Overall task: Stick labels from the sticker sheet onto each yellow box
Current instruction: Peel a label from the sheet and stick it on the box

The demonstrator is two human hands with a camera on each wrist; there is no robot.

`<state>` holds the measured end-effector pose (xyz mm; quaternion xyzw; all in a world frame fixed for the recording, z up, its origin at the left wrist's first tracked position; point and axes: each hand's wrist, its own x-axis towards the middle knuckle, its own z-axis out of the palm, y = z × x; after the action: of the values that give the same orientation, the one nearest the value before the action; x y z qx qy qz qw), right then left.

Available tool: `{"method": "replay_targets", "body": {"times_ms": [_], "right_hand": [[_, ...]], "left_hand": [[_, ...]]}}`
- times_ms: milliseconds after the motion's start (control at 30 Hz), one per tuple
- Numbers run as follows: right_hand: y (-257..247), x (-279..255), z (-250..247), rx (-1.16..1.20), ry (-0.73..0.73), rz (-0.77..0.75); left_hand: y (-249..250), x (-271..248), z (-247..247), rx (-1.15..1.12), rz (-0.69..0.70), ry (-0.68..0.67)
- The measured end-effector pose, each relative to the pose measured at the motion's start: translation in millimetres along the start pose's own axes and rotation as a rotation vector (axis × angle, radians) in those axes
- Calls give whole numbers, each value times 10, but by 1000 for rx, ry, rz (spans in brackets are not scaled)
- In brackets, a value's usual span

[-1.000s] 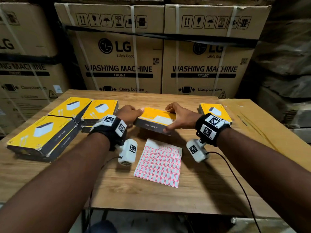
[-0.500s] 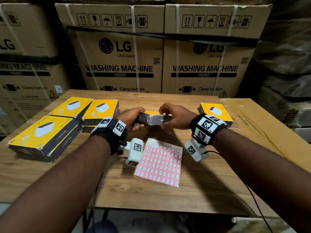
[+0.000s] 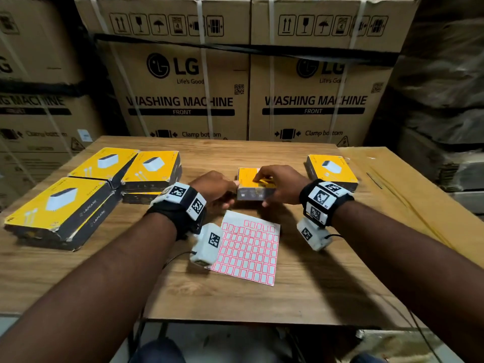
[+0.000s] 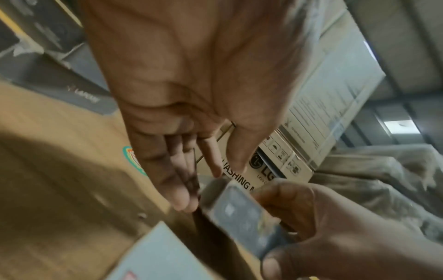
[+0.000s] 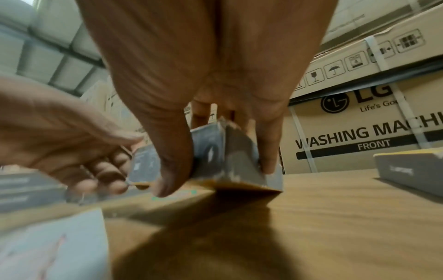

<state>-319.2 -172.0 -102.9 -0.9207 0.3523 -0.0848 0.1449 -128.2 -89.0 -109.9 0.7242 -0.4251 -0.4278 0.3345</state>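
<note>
A small yellow box point(image 3: 247, 176) with dark grey sides sits mid-table between both hands. My left hand point(image 3: 231, 195) holds its left end, thumb above and fingers curled below point(image 5: 107, 170). My right hand point(image 3: 262, 191) grips it from the right, fingers over the yellow top, thumb point(image 5: 172, 170) on the near grey side point(image 5: 215, 157). I cannot tell whether it touches the table. The sticker sheet point(image 3: 248, 250), white labels with red borders, lies flat just in front of it. Three yellow boxes point(image 3: 60, 205) point(image 3: 104, 163) point(image 3: 154, 169) lie at the left, one point(image 3: 331, 169) at the right.
The wooden table point(image 3: 314, 284) ends close to me, with a cardboard sheet point(image 3: 392, 184) over its right part. Tall washing-machine cartons point(image 3: 183, 87) stand right behind it. Another box edge point(image 3: 141, 197) shows under the left stack.
The box between my hands was tipped so its dark side faced me, then turned; its yellow top shows again. My right fingers moved onto that top.
</note>
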Motion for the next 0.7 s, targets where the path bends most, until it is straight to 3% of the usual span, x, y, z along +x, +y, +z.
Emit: {"method": "replay_targets", "body": {"times_ms": [100,267,333,400,500,700], "right_hand": [[49,-12,102,-85,28,-9],[85,-38,62,-90,76,-6],[23,-86,47,-95,27,-18],[-79,-144,64,-128,-115,-34],[-192,-198,152,-151,-221,-89],[-228,-179,230,-91,-136,-144]], "left_hand": [[-35,-50,-13,309,132,10],[-45,-70,11,692,99,-108],[-50,-81,39,833,78,-131],[-70,-65,61,919,82,-131],[-88,-75,88,927,88,-149],[-64,-107,67,628,72,-311]]}}
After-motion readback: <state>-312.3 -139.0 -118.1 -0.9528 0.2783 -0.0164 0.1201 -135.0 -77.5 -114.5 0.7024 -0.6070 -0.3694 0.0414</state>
